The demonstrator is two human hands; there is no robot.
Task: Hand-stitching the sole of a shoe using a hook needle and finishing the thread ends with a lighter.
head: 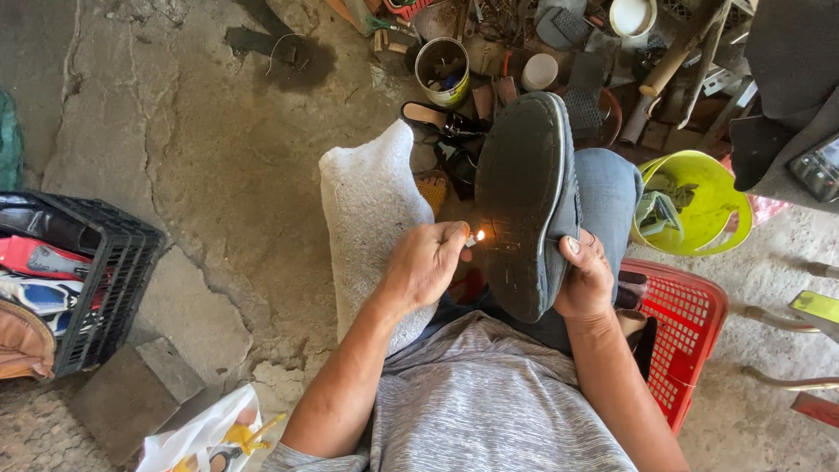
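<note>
Right hand [587, 278] fingers clamping upturned shoe [523, 201] – left hand [425, 262] fingers pinching lit flame [480, 235] at sole

1. Cracked concrete floor [218, 175].
2. Black crate [114, 280] of shoes, left.
3. White plastic bag [201, 433], bottom.
4. Tin can [441, 70], top.
5. Yellow-green bucket [708, 188] and red basket [690, 315], right.

The left hand [426, 265] hides whatever carries the small flame [480, 235] beside the shoe [524, 205]. The shoe's upper faces away, unseen. Right of the shoe, the red basket's [690, 315] contents are mostly hidden.
</note>
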